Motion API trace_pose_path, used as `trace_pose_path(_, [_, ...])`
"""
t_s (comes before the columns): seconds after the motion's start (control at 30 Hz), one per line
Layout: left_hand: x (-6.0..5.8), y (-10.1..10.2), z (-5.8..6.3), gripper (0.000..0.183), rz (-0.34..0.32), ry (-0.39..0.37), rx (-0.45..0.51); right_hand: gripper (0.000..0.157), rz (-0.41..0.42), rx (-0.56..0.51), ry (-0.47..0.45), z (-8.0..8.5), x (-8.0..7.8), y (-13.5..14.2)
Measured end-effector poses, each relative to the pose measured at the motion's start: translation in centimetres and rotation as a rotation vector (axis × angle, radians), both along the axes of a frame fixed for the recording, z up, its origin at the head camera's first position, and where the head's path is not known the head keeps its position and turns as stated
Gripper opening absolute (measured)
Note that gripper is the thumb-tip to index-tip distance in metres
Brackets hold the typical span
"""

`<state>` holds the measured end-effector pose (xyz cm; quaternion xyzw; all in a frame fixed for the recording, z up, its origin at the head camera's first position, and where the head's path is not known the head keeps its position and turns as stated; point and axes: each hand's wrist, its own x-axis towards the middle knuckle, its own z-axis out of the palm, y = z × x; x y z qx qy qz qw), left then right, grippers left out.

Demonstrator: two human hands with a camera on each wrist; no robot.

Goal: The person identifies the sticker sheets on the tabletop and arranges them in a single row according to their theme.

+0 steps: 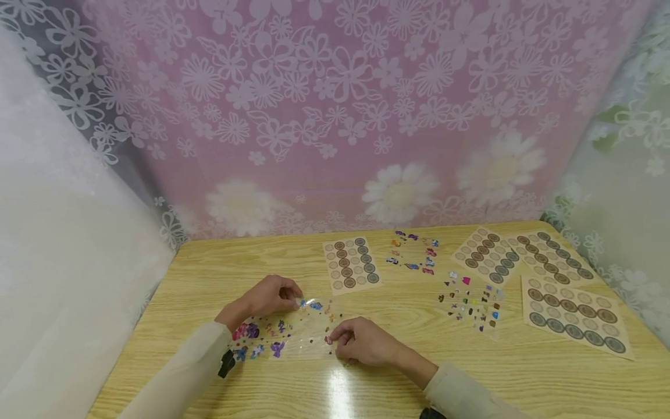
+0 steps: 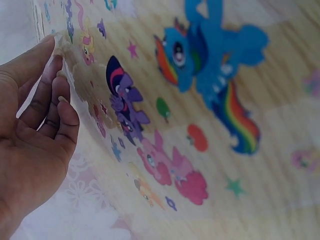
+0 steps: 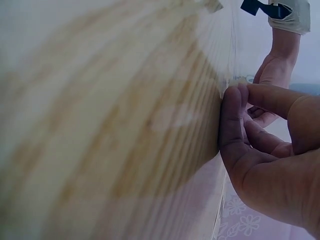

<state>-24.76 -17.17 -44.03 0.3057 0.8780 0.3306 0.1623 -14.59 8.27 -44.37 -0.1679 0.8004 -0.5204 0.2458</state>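
A clear sticker sheet (image 1: 300, 337) printed with colourful cartoon ponies lies on the wooden table in front of me. My left hand (image 1: 269, 297) pinches its far edge between thumb and fingertips. The left wrist view shows the film lifted slightly at those fingers, beside a blue pony with a rainbow tail (image 2: 232, 120), a purple pony (image 2: 125, 95) and a pink pony (image 2: 172, 170). At the sheet's right edge, the thumb and forefinger of my right hand (image 1: 369, 342) pinch together. In the right wrist view these fingertips (image 3: 232, 95) meet low against the tabletop.
Beyond my hands lies a beige sheet of round brown and grey stickers (image 1: 348, 265). Several similar sheets (image 1: 576, 317) are spread at the right. Two clear sheets with small coloured stickers (image 1: 473, 302) lie between. A flowered curtain (image 1: 335, 116) hangs behind the table (image 1: 408, 384).
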Motion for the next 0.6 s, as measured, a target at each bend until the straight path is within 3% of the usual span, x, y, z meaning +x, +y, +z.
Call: trace_pose_path(0.6, [-0.18,-0.05,-0.24,0.013,0.000,0.000,-0.001,0.020,-0.022,-0.002,-0.008,0.17,0.05,0.06])
